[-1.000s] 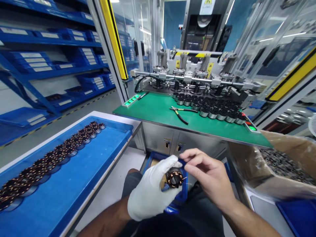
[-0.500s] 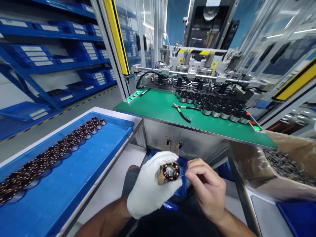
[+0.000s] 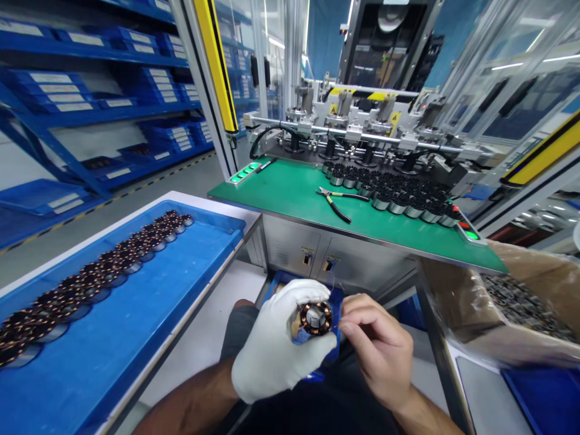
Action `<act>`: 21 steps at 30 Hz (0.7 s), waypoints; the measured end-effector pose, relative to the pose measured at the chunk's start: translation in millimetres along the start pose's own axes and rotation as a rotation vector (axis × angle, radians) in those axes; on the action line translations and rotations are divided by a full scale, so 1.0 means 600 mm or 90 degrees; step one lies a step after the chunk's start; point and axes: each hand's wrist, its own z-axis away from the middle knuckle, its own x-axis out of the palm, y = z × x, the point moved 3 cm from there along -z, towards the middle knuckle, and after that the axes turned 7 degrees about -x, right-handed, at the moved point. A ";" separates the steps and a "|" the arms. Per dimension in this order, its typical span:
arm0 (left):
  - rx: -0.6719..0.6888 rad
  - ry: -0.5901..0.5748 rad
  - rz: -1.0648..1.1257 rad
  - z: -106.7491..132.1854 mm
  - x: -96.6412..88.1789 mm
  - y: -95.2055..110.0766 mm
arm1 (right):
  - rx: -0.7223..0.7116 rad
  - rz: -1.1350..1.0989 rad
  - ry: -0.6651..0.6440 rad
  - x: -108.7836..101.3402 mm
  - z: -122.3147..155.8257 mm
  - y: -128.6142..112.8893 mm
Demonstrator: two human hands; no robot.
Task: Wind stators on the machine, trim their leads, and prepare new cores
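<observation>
My left hand (image 3: 281,344), in a white glove, grips a small round copper-wound stator (image 3: 315,318) with its face turned up toward me. My bare right hand (image 3: 378,347) sits just to its right, fingers pinched together at the stator's edge on a thin wire end that is too fine to see clearly. Both hands hover above my lap, over a small blue bin (image 3: 333,299) under the bench.
A blue tray (image 3: 149,296) at left holds a long row of wound stators (image 3: 90,278). The green bench (image 3: 294,193) carries pliers (image 3: 338,202) and several black stators (image 3: 394,193) before a winding machine (image 3: 357,133). A bagged cardboard box of parts (image 3: 521,302) stands at right.
The stator has been turned in my left hand from side-on to face-up. My right hand dropped from above it to its right edge and closed into a pinch.
</observation>
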 end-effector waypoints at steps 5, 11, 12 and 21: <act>0.042 -0.016 0.001 -0.006 -0.001 0.027 | 0.092 -0.038 -0.018 -0.003 -0.010 0.008; 0.031 -0.038 -0.014 -0.006 0.003 0.023 | 0.000 -0.016 -0.041 -0.008 -0.016 -0.004; 0.031 -0.036 -0.019 -0.005 0.003 0.021 | -0.018 -0.011 -0.040 -0.008 -0.014 -0.006; -0.043 -0.051 -0.022 -0.004 -0.005 -0.009 | 0.094 -0.020 -0.046 -0.014 -0.011 0.011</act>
